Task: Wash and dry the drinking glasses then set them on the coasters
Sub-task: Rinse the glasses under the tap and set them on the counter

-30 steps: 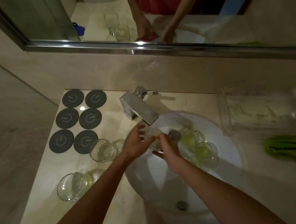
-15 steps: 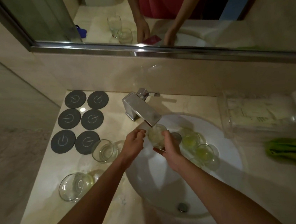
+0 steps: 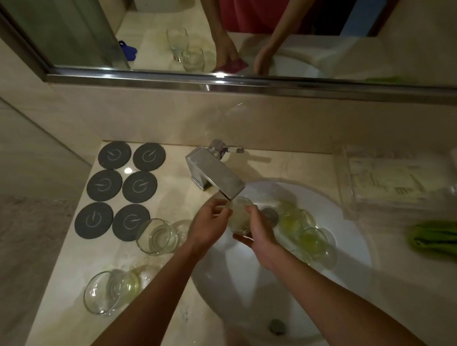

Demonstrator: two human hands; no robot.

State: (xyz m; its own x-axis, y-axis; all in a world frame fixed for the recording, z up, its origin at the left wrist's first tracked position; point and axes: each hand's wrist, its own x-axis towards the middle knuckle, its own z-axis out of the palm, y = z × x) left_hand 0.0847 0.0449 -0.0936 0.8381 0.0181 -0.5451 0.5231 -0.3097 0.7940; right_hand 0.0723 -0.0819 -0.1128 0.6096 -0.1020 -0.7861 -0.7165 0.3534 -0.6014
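Glass (image 3: 240, 217) under faucet (image 3: 217, 177), frame centre, for rinsing.
R hand (image 3: 260, 233) curled round its base over sink (image 3: 354, 234); L hand (image 3: 209, 224) fingers pinch rim, prob. rubbing. Coasters (image 3: 121, 187) bare, upper left.

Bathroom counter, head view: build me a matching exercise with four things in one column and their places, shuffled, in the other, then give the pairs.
Things
1. Six round dark grey coasters
2. Crumpled green cloth
3. Clear drinking glass in both hands
4. Two clear glasses with yellowish liquid

Places
A. Inside the white basin, right of the hands
B. Under the chrome tap spout
C. Counter, far right
D. Counter, left of the tap

Pairs: 1-D, 2-C, 3-B, 4-A
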